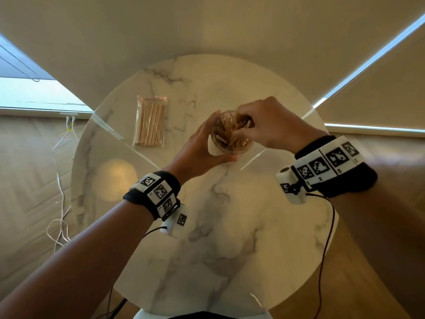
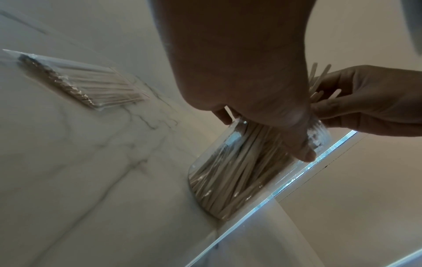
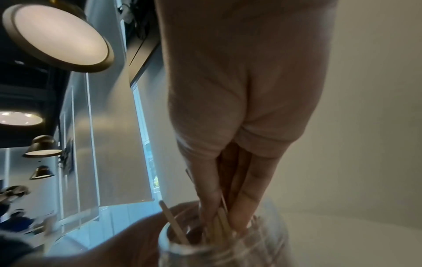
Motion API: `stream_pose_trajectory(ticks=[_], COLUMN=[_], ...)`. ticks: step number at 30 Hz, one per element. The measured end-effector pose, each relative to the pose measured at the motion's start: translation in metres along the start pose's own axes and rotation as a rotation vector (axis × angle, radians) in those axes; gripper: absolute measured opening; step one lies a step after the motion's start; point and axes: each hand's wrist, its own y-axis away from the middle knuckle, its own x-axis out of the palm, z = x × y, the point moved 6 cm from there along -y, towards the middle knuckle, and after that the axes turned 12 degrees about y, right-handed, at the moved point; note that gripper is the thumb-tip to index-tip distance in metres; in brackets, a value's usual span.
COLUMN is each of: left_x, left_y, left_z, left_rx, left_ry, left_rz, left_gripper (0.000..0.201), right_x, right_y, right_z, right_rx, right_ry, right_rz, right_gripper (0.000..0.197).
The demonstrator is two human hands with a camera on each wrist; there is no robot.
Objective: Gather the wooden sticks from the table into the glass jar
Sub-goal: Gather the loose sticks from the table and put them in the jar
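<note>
The clear glass jar [image 1: 231, 137] stood upright near the middle of the round white marble table [image 1: 230, 226], the left hand [image 1: 197, 148] curled round its side. Thin pale wooden sticks [image 2: 230, 173] packed it, long axes roughly vertical, tips fanning past the rim. The right hand [image 1: 269, 125] pinched several sticks at the mouth, though blur hid how many. A clear plastic bag of sticks [image 1: 150, 122] lay flat, well apart.

Jar [image 3: 223, 252] base cut off, right hand [image 3: 239, 126] fingertips hidden among sticks [image 3: 219, 229]
</note>
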Motion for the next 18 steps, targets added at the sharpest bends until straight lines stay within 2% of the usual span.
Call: stream_pose_trajectory(ticks=[3,6,9,11,14,16,18], left_x=[0.000,-0.001,-0.001,-0.001,0.000,0.000,-0.001], left_y=[-0.001,-0.001,-0.001,-0.001,-0.001,-0.001,0.000], left_z=[0.003,0.003,0.004,0.005,0.004,0.004,0.003], left_rx=[0.008,0.032,0.031,0.023,0.018,0.005,-0.005], left_ry=[0.013,0.011,0.017,0.029,0.048,0.048,0.040], left_rz=[-0.010,-0.005,-0.007,-0.008,-0.005,-0.004,-0.007], left_gripper=[0.117,0.116,0.116,0.116,0.116,0.117,0.116], right_x=[0.017,0.018,0.008,0.011,0.026,0.030,0.027], right_y=[-0.003,-0.004,-0.006,-0.008,-0.012,-0.017,-0.021], right_z=[0.013,0.014,0.001,0.005,0.022,0.022,0.015], right_rx=[-0.011,0.011,0.101,0.089,0.031,0.066,0.104], right_ry=[-0.012,-0.040,-0.085,-0.062,-0.001,0.066,0.168], right_rz=[0.026,0.075,0.040,0.044,0.063,0.035,0.033], right_gripper=[0.014,0.026,0.035,0.038,0.026,0.013,0.016])
